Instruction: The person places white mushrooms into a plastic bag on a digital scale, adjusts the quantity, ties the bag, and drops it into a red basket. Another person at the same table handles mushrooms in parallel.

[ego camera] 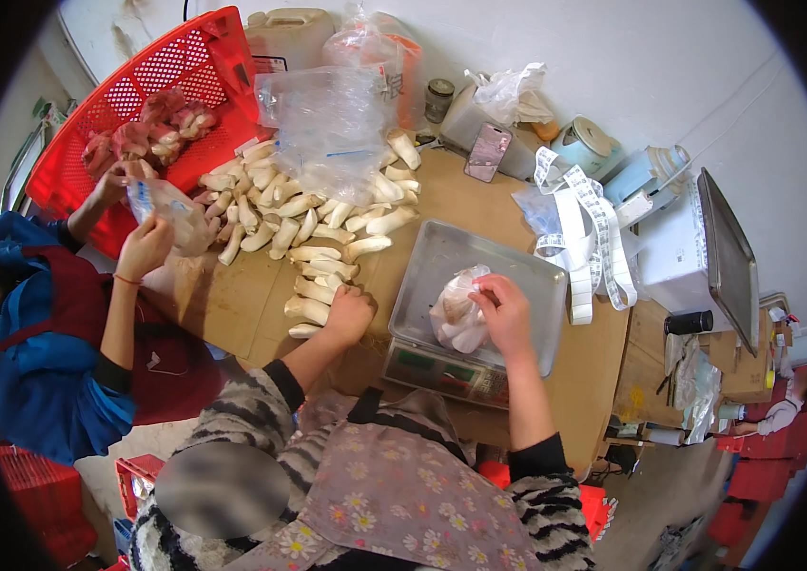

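Note:
A knotted or gathered clear plastic bag of mushrooms [459, 314] sits on the metal pan [410, 285] of a digital scale [439, 371]. My right hand [507, 307] pinches the top of this bag between thumb and fingertips. Over to the left, my left hand [350, 314] rests with curled fingers at the end of a row of king oyster mushrooms [312, 289]. Its fingertips are partly hidden, so whether they grip a mushroom does not show. Behind that row spreads a heap of loose king oyster mushrooms [282, 207].
At left a co-worker's hands [143, 243] hold a plastic bag [175, 214] beside a red basket [225, 93] with filled bags. Empty plastic bags [325, 107] lie over the heap. Label strips [592, 235], a phone [488, 151] and a kettle [589, 146] stand behind the scale.

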The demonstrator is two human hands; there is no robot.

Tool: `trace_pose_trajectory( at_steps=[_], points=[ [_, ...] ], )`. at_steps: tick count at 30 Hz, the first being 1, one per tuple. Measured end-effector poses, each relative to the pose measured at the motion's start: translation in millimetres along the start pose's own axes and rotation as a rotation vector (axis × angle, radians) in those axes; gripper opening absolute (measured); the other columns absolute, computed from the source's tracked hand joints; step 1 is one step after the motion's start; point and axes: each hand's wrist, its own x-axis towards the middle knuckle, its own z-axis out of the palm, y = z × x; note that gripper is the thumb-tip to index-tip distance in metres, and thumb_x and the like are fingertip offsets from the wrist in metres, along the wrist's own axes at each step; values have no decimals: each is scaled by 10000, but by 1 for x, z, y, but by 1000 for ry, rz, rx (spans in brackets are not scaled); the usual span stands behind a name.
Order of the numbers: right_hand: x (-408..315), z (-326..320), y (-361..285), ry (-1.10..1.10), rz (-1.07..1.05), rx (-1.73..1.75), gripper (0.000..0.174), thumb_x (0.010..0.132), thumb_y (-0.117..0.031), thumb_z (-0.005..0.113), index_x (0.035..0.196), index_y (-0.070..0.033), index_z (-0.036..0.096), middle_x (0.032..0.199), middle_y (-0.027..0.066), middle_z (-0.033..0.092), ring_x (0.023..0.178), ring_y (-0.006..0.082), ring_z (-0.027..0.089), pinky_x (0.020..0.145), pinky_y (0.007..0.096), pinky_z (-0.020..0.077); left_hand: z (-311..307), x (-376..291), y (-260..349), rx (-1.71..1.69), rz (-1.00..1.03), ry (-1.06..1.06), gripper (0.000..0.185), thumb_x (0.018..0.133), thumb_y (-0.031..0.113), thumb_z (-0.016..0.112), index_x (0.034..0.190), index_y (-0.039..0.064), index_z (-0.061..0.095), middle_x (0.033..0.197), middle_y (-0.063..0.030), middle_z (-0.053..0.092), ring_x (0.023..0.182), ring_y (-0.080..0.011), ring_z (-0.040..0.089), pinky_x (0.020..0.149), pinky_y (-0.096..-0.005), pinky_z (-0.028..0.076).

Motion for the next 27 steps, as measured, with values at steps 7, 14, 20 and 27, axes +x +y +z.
trace_pose_trajectory(
  at_steps=[7,14,20,27],
  points=[
    [-1,4,20,12,247,269,444,793,16,738,1181,-61,536,945,46,675,796,111,622,710,245,511,-61,46,14,-547,-250,351,41,847,59,592,887,52,591,821,-142,612,747,-361,602,676,-459,487],
    [20,-5,-1,-140,344,185,436,803,14,726,1211,-69,597,918,60,695,792,125,644,715,278,520,-129,118,61,-571,284,786,135,766,48,717,856,77,620,811,-98,645,733,-310,607,669,-404,453],
    [12,-6,13,-131,353,380,198,821,-3,704,1014,3,660,976,73,684,923,153,645,799,292,532,-114,113,72,-730,171,583,127,801,57,680,898,77,600,810,-99,648,739,-302,612,661,-408,456],
    [19,-5,8,-302,242,199,168,816,-60,693,977,-24,658,919,94,664,878,199,641,780,320,514,-102,115,42,-2003,-82,-53,124,921,128,635,953,54,541,824,-1,572,647,-77,500,563,-229,405]
  ],
)
